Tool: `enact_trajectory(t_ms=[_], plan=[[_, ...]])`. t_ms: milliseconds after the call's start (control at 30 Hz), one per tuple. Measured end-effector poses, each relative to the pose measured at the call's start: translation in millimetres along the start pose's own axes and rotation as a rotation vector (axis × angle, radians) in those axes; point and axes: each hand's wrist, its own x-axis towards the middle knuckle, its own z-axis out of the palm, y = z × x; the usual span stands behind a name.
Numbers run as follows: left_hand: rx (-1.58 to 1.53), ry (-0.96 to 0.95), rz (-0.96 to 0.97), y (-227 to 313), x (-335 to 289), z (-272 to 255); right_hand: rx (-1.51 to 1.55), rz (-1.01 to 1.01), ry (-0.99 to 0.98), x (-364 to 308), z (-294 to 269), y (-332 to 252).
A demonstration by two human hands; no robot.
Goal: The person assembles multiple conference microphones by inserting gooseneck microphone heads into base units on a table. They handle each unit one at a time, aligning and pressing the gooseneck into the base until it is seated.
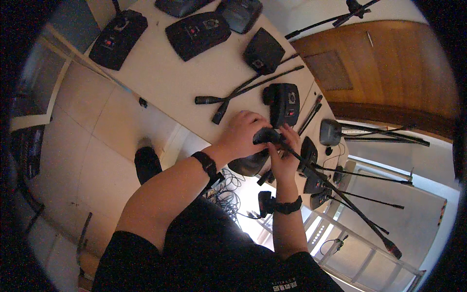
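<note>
Left hand, right hand; gooseneck microphone between

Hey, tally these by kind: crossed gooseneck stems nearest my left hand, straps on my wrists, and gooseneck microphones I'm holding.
Crossed gooseneck stems: 2
Black wrist straps: 2
Held gooseneck microphone: 1
Total: 5

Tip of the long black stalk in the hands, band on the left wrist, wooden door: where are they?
Stalk tip (392, 248), head view, its thickened end.
Left wristband (206, 164), head view, its middle.
Wooden door (389, 68), head view, its brown face.
</note>
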Motion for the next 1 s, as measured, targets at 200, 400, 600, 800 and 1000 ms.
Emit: enact_trajectory(t_ms=[200, 400, 600, 800, 1000], plan=[[-0.007, 0.001, 0.005, -0.1, -1.6, 1.2, -0.086, 0.210, 0.077, -6.2, 8.2, 8.2], [0.007, -0.013, -0.009, 0.1, -0.5, 1.1, -0.040, 0.246, 0.097, -2.8, 7.8, -1.2], [-0.036, 0.003, -0.008, -1.4, -2.1, 3.5, -0.010, 0.044, 0.005, -1.5, 1.0, 0.8], [0.058, 0.018, -0.035, 1.0, -3.1, 7.5, -0.239, 0.146, 0.108, -5.7, 9.8, -2.2], [-0.026, -0.089, -0.369, 18.2, -25.1, -0.3, 0.071, 0.146, 0.137, 1.6, 5.8, -15.2]])
